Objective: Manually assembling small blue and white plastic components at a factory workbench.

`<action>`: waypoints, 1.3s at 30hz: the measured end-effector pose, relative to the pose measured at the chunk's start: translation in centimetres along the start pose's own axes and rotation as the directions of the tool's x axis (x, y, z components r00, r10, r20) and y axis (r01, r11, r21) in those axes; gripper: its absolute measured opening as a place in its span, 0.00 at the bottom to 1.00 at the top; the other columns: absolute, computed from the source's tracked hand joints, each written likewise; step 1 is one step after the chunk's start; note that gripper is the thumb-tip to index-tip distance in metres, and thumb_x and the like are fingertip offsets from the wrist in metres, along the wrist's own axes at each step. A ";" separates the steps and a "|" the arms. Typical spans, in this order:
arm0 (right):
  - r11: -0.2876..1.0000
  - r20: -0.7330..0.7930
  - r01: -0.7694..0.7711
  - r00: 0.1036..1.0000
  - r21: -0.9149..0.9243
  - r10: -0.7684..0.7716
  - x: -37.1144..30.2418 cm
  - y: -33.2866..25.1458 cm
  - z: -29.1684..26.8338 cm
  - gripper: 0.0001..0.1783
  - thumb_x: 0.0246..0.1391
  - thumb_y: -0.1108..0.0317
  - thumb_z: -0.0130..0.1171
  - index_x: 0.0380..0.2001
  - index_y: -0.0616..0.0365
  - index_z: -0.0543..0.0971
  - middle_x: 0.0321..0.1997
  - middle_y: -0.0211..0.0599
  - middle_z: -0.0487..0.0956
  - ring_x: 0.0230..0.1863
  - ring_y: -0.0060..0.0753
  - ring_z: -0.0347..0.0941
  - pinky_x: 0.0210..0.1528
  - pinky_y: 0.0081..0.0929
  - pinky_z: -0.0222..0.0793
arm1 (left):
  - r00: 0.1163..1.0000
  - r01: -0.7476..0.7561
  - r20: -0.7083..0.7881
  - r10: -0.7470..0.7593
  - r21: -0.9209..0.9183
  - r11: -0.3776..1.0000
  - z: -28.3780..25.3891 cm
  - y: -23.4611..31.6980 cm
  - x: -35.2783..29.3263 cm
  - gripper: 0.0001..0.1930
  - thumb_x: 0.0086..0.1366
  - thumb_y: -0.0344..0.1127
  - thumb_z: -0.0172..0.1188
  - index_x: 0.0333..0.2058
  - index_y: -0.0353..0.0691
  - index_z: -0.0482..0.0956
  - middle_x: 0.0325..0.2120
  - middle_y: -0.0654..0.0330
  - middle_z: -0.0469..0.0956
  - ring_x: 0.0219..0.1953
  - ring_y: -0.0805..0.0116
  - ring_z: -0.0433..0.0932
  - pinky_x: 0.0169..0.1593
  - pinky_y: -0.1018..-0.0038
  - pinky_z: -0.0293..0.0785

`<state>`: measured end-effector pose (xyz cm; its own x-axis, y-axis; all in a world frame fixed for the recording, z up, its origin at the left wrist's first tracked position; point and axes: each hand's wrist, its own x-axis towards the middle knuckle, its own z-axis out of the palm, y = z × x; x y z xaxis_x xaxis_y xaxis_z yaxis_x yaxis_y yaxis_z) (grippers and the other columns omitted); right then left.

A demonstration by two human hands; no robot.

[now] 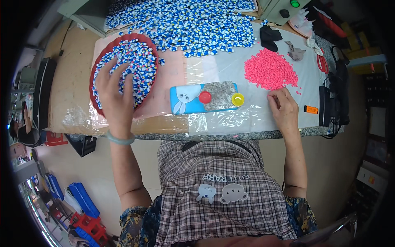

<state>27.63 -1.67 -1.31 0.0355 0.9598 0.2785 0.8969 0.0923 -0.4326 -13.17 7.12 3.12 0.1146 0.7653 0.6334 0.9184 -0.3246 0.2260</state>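
Observation:
My left hand (114, 92) is over a round red scalloped basin (154, 47), its fingers spread. Many small blue-and-white pieces (138, 66), with pink bits among them, fill the basin. My right hand (284, 108) is at the near edge of a heap of small pink pieces (269, 70). Its thumb and fingertips are pinched together, and whatever is between them is too small to make out. Between my hands lies a blue rectangular board (189, 108) with a rabbit picture and a speckled grey area. A red round cap (205, 97) and a yellow round cap (238, 99) sit on it.
A wide heap of blue-and-white pieces (201, 29) covers the back of the table. At the right are a black cloth (270, 38), a grey scrap (295, 52), an orange-and-black small object (311, 109) and a black power adapter (324, 106) with cables. Clear plastic sheeting (214, 123) covers the front.

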 end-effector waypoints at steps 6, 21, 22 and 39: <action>1.000 0.000 0.022 1.000 0.002 -0.022 0.2 -0.3 0.3 0.06 0.49 0.79 0.63 0.28 0.61 0.75 0.29 0.35 0.76 0.24 0.33 0.76 0.27 0.29 0.72 | 0.933 -0.197 0.203 0.296 -0.398 0.896 5.3 5.5 3.2 0.12 0.58 0.24 0.61 0.42 0.37 0.82 0.45 0.52 0.78 0.49 0.51 0.75 0.54 0.61 0.73; 0.952 0.031 -0.046 0.999 0.302 0.038 0.1 -1.2 -0.5 0.07 0.49 0.83 0.62 0.30 0.65 0.75 0.31 0.35 0.79 0.27 0.22 0.75 0.29 0.20 0.73 | 0.693 -0.620 0.302 0.654 -0.212 0.755 13.6 8.4 5.8 0.05 0.54 0.27 0.57 0.30 0.38 0.79 0.34 0.56 0.76 0.42 0.60 0.76 0.43 0.68 0.76; 0.952 0.029 -0.044 0.999 0.302 0.037 0.1 -1.3 -0.5 0.07 0.49 0.83 0.62 0.30 0.65 0.75 0.31 0.35 0.79 0.27 0.22 0.75 0.29 0.20 0.73 | 0.665 -0.652 0.313 0.678 -0.199 0.731 13.5 8.5 5.8 0.05 0.54 0.28 0.57 0.30 0.39 0.79 0.34 0.57 0.76 0.42 0.61 0.76 0.42 0.68 0.76; 0.383 0.382 -0.372 0.923 0.846 0.054 -1.3 -4.0 -0.9 0.04 0.58 0.82 0.59 0.38 0.67 0.78 0.36 0.37 0.80 0.32 0.22 0.78 0.32 0.19 0.75 | 0.818 0.475 0.557 0.140 -0.793 0.381 5.8 10.2 3.1 0.06 0.62 0.26 0.61 0.38 0.33 0.82 0.36 0.55 0.82 0.32 0.71 0.82 0.36 0.75 0.78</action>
<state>24.43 -3.51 0.84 -0.0866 0.9918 -0.0939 -0.0429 -0.0979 -0.9943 -1.20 9.42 3.08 0.4331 0.8908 0.1376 0.1045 -0.2012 0.9740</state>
